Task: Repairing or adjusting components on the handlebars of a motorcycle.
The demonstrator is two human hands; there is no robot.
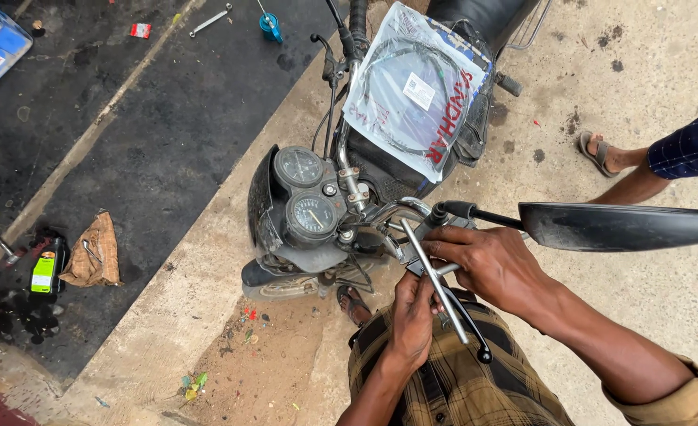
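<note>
A black bottle [47, 268] and a brown rag [95, 252] lie far left on the dark floor, the motorcycle's gauges [305, 193] sit mid-frame, then the left hand [412, 312] pinches a spanner [436, 280] beside the brake lever [467, 323], and the right hand [487, 264] closes around the handlebar under the mirror [625, 225].

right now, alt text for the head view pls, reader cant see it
Seen from above, a person's left hand and right hand work at the lever on a motorcycle's handlebar, beside its two round gauges. A bagged cable lies on the tank.
</note>
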